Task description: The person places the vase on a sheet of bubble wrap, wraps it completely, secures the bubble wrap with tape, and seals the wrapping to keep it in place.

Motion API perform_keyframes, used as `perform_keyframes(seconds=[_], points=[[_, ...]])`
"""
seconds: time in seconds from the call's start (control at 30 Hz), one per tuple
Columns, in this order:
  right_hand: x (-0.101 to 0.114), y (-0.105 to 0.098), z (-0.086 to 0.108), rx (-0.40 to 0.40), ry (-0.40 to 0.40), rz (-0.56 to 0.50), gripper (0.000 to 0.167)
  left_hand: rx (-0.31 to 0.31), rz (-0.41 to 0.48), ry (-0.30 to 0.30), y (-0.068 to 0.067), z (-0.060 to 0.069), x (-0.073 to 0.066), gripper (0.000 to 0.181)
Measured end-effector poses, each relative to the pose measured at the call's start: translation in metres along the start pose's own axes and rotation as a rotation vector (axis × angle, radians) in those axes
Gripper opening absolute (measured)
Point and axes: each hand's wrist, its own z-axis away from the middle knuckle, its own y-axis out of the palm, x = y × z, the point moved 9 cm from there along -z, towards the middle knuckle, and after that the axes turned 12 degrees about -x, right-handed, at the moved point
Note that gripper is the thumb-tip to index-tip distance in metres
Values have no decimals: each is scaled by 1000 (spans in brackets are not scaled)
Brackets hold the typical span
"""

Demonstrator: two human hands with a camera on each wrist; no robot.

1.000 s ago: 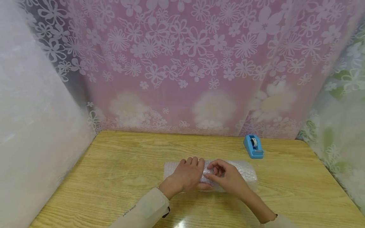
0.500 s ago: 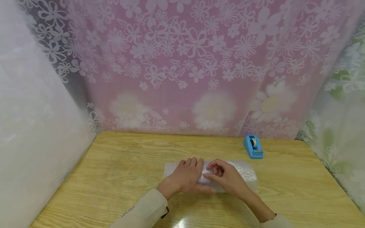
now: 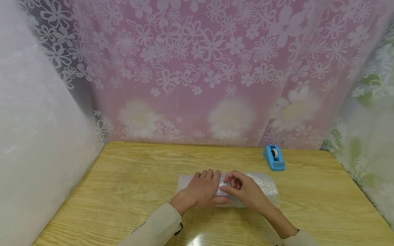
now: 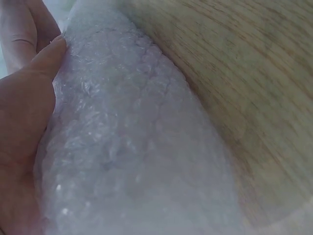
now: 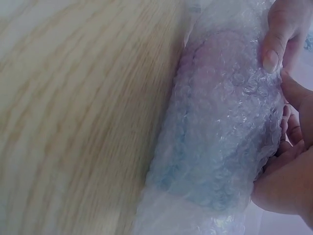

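A bubble-wrap bundle (image 3: 266,184) lies crosswise on the table, with faint pink and blue tints showing through the layers in the right wrist view. What is inside cannot be made out. Across its left half rests my left hand (image 3: 201,189), its fingers straight over the top and the thumb (image 4: 51,54) stretched along the near side. Just right of it, my right hand (image 3: 246,191) has curled fingers, and its thumb and forefinger pinch the bubble wrap (image 5: 215,117) at the middle of the bundle. The exact spot between those fingertips is partly hidden.
A blue tape dispenser (image 3: 274,159) with a roll of tape stands behind the bundle at the right. The wooden table (image 3: 129,177) ends at a pink floral curtain (image 3: 191,78). Pale sheets hang at both sides.
My left thumb stretches outward along the bundle, then draws slightly back. The right hand stays almost still, and the bundle keeps its place.
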Motion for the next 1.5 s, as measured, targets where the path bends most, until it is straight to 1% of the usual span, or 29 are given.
perform_keyframes(seconds=[0.1,0.3,0.4,0.47,0.53,0.63,0.7,0.83,0.93,1.03,1.13,1.2,1.3,1.43,1.5], points=[[1,0,0,-3,-18,0,22,-17,3,-2,-1,1,0,75],[4,1,1,1,-15,-10,23,-44,-2,-4,0,2,0,74],[6,1,1,8,-23,3,22,-34,-10,-14,1,1,1,90],[7,0,1,8,-26,13,20,-15,-12,-21,1,1,1,104],[7,-2,1,3,-26,22,18,9,-7,-24,2,-1,2,112],[6,-4,2,5,-22,30,19,34,19,-19,3,-2,2,115],[8,-6,2,12,-36,38,22,34,37,-14,4,-3,3,115],[13,-11,3,22,-62,43,25,12,103,1,2,-2,5,114],[16,-17,3,20,-68,34,25,-5,154,16,-4,-1,6,112],[19,-20,3,20,-77,22,23,-20,165,36,-10,0,7,108],[20,-24,4,3,-89,15,22,-32,148,48,-18,3,8,102],[21,-27,6,-18,-95,20,21,-33,136,46,-22,5,10,98],[22,-34,9,-70,-112,53,21,-17,122,27,-27,7,13,92],[26,-44,14,-123,-125,69,20,1,155,-1,-33,8,21,84],[28,-48,17,-132,-122,68,19,4,177,-9,-35,8,24,80]])
